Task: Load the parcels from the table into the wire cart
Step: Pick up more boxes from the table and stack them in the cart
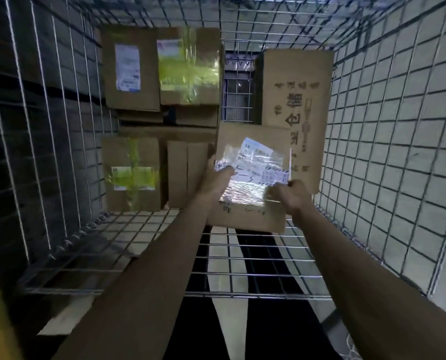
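Reached down into wire cart (388, 141) with both forearms, over near mesh rim.

Left hand (215, 181): gripped left edge of cardboard parcel (248, 216), thumb laid across its shiny taped label, other fingers hidden beneath. Right hand (292, 196): fingers curled round same parcel's right edge. Parcel held tilted above cart floor, not yet set down, overlapping near end of long printed box (294, 100) from this view; contact between them could not be told.

Already loaded, left to right: labelled box (131, 71) at far left, yellow-taped box (190, 71) touching it, both apparently stacked on other cartons; nearer, box with yellow cross of tape (132, 175), then plain upright carton (185, 172) just beside it; long printed box along right side.

Judged well along: five or so parcels in, one in hand. Table out of view, so remainder could not be told.

Open room: bare mesh floor at near end, under and in front of held parcel, plus narrow gap at far middle. Left side packed close to mesh wall.
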